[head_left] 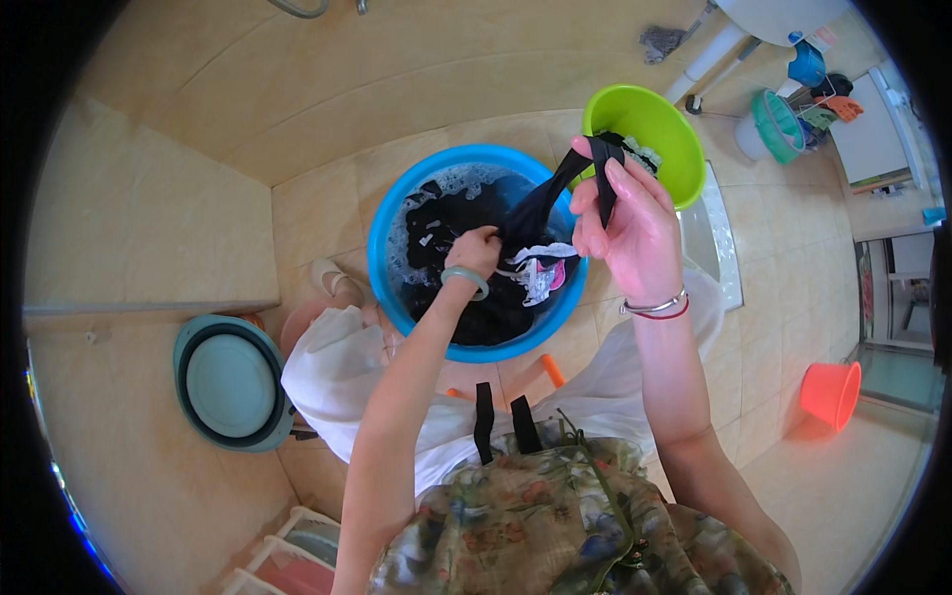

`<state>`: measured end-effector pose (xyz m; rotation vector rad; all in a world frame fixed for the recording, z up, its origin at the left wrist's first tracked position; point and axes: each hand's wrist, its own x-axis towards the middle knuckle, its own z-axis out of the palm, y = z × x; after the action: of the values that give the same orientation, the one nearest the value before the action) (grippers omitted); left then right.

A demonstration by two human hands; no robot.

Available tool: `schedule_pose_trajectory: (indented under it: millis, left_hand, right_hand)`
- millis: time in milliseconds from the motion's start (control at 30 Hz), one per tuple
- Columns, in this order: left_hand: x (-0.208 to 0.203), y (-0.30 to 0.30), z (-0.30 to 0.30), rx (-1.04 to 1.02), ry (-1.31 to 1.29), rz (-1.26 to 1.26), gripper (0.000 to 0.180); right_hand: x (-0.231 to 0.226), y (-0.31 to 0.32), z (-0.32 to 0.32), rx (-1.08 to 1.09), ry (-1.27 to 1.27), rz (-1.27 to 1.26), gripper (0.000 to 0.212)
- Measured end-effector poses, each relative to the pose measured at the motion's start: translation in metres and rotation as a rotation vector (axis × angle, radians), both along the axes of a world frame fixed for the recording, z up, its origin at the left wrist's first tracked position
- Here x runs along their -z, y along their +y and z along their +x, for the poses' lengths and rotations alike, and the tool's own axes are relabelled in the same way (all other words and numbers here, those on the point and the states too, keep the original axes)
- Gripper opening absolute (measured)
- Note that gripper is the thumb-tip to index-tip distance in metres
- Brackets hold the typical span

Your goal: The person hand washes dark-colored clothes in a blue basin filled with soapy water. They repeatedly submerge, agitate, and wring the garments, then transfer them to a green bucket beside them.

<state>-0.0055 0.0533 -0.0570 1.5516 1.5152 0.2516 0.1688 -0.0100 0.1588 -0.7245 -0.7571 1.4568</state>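
A round blue basin [380,260] holds sudsy water and a heap of dark wet clothes [446,213]. Over it, a black strappy garment [540,208] is stretched between my hands; its exact kind is unclear. My left hand [474,253], with a pale bangle on the wrist, is closed on the garment's lower part inside the basin. My right hand [635,223] is raised above the basin's right rim, its fingers closed round the black band at the garment's upper end. A white and pink patterned piece of cloth [540,278] lies in the basin beside my left hand.
Touching distance from my right hand, a lime green tub [679,149] holds some clothes. A collapsible grey-blue basin [233,385] leans at the left wall. An orange-red bucket [831,395] and a small bin with a green liner [773,129] stand to the right.
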Motion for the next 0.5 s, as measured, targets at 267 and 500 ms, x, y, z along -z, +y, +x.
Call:
schedule_pose_trajectory:
  millis: [267, 500]
  left_hand:
    - [-0.028, 0.024, -0.039, -0.434, -0.680, -0.399, 0.033]
    - [-0.039, -0.014, -0.027, 0.002, -0.516, 0.177, 0.052]
  right_hand:
    - [0.032, 0.000, 0.022, 0.178, -0.101, -0.058, 0.034]
    - [0.019, 0.011, -0.008, 0.048, 0.036, -0.015, 0.038]
